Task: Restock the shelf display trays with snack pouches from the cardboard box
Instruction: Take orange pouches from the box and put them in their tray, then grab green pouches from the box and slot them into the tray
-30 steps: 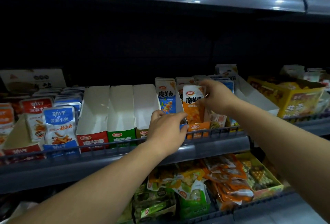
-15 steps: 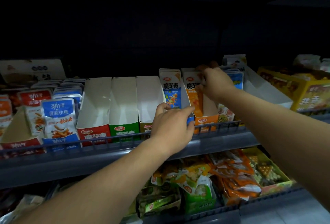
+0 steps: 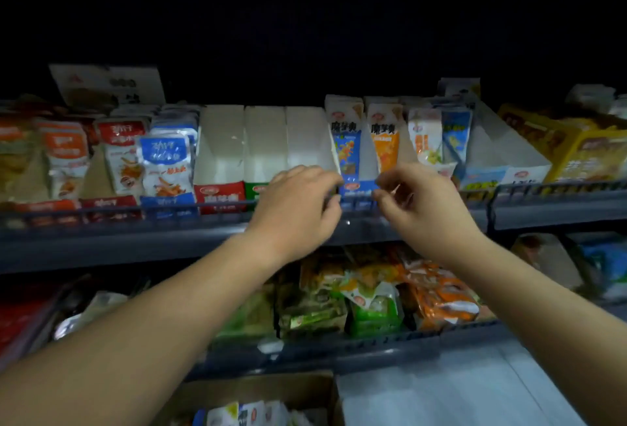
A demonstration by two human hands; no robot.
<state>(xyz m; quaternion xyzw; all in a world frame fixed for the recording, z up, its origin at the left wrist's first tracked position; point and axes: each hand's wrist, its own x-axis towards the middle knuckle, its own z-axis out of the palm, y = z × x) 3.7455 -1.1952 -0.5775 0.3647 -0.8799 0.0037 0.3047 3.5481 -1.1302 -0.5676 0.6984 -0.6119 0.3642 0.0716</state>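
Flanking blue-fronted pouch tray point(image 3: 358, 188), left hand point(image 3: 298, 210) grip unclear, right hand point(image 3: 420, 211) empty, relaxed

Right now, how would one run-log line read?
left hand: at blue tray, grip unclear | right hand: loosely curled, empty | red tray: empty | cardboard box: pouches inside

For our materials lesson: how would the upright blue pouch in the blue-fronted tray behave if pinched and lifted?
Probably light: the blue pouch looks thin and flat. Likely floppy, since it stands propped between the tray walls. Its smooth printed film may slip from a loose pinch.
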